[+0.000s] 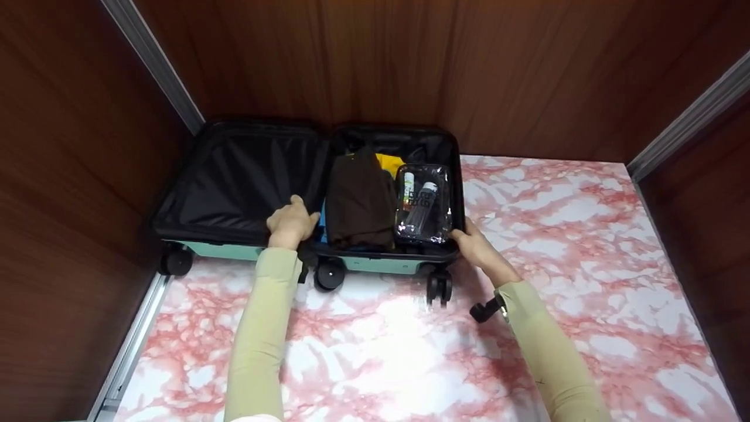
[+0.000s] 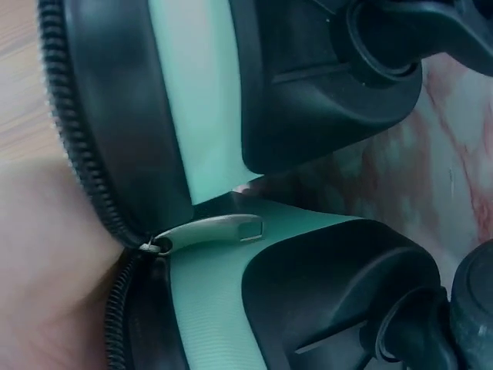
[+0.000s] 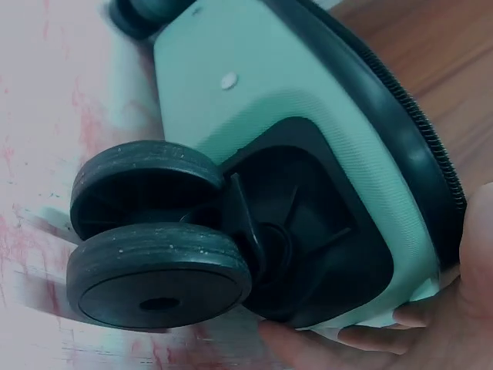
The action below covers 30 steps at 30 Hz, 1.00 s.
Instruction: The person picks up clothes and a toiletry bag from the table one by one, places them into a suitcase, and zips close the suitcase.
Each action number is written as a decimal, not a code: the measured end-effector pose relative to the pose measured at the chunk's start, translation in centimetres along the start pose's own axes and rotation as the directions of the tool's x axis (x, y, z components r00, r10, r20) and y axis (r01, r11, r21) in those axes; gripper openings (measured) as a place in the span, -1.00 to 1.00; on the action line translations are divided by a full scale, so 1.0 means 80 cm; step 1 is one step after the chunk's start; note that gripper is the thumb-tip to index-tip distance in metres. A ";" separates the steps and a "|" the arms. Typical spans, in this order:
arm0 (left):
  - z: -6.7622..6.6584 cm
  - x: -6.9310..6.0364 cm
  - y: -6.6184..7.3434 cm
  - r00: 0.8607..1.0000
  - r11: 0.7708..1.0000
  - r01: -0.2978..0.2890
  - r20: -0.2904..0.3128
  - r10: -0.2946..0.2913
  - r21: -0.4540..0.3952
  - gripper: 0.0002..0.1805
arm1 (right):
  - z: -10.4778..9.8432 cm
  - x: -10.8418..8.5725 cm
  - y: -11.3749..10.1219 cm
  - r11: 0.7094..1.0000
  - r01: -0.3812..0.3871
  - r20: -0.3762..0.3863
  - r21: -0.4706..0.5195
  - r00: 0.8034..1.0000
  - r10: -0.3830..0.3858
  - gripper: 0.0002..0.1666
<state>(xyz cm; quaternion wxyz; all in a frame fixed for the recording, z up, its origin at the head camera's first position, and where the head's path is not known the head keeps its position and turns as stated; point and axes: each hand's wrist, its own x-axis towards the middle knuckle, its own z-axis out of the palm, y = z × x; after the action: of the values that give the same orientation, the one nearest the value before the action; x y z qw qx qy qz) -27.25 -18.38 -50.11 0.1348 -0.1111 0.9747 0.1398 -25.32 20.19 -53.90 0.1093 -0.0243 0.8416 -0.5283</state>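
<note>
A mint-green suitcase (image 1: 378, 265) with black lining lies opened flat on the floor. My left hand (image 1: 291, 221) rests on the near inner part of its left half (image 1: 234, 181), beside the hinge, thumb towards the right. At the near right corner my right hand (image 1: 476, 246) grips the rim; in the right wrist view its fingers (image 3: 370, 339) lie under the shell beside a double wheel (image 3: 158, 277). The right half holds a folded dark brown cloth (image 1: 360, 202), a yellow item (image 1: 389, 162) and a clear pouch (image 1: 425, 205) with bottles. The left fingers are hidden in the left wrist view.
Wood-grain panels (image 1: 387, 64) stand close behind the suitcase and along its left side. Red-and-white marbled floor (image 1: 545, 205) extends to the right and in front. A zipper pull (image 2: 208, 233) hangs between the two shell halves.
</note>
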 end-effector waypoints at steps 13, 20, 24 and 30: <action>-0.034 -0.024 -0.045 0.985 0.974 -0.017 -0.174 -0.023 -0.225 -0.25 | -0.001 0.002 0.001 0.993 -0.030 0.042 0.111 0.999 0.025 -0.45; -0.027 -0.038 -0.076 0.886 0.915 -0.094 -0.451 -0.103 -0.393 -0.49 | 0.002 -0.001 0.004 0.993 -0.033 0.028 0.115 0.999 0.030 -0.44; -0.020 -0.044 -0.093 0.789 0.878 -0.108 -0.577 -0.209 -0.466 -0.54 | 0.003 -0.002 0.006 0.994 -0.014 0.019 0.109 1.000 0.012 -0.45; -0.007 -0.049 -0.117 0.707 0.873 -0.045 -0.633 -0.317 -0.487 -0.55 | 0.002 -0.001 0.008 0.995 0.000 0.015 0.101 1.000 -0.001 -0.42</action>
<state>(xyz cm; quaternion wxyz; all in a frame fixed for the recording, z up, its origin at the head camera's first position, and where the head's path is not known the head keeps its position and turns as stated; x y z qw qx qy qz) -21.34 -26.63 -50.71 -0.2617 -0.2583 0.8777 0.3073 -25.13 20.35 -54.50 0.1168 -0.0229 0.8129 -0.5701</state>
